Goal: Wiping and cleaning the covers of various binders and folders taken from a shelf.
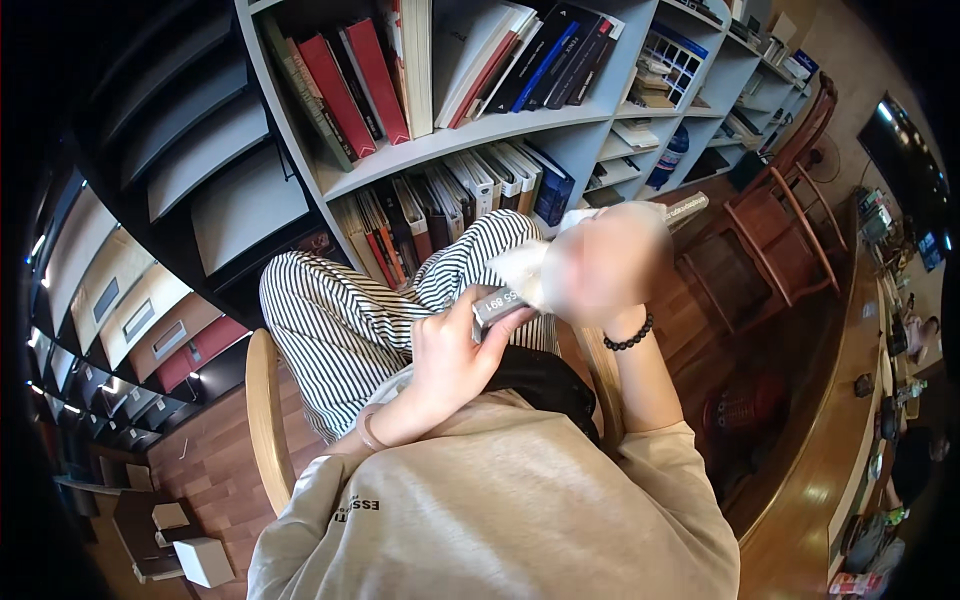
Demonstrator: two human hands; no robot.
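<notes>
My left hand (452, 345), wearing a thin bracelet, is closed on the near end of a narrow dark grey object with pale print, perhaps a book (492, 306) seen along its spine. Its far end slants up to the right, past my right hand. A crumpled white cloth (520, 270) wraps the middle of it. My right hand (608, 265), with a black bead bracelet at the wrist, is pressed round the cloth. A blur smears that hand, so its separate fingers do not show. Both hands are over my lap, above striped trousers (340, 320).
I sit in a chair with wooden armrests (266, 415). A grey bookshelf (440, 150) full of books stands close in front. Dark display shelving (240, 210) rises at the left. A wooden chair (785, 235) and a long wooden counter (800, 480) are at the right.
</notes>
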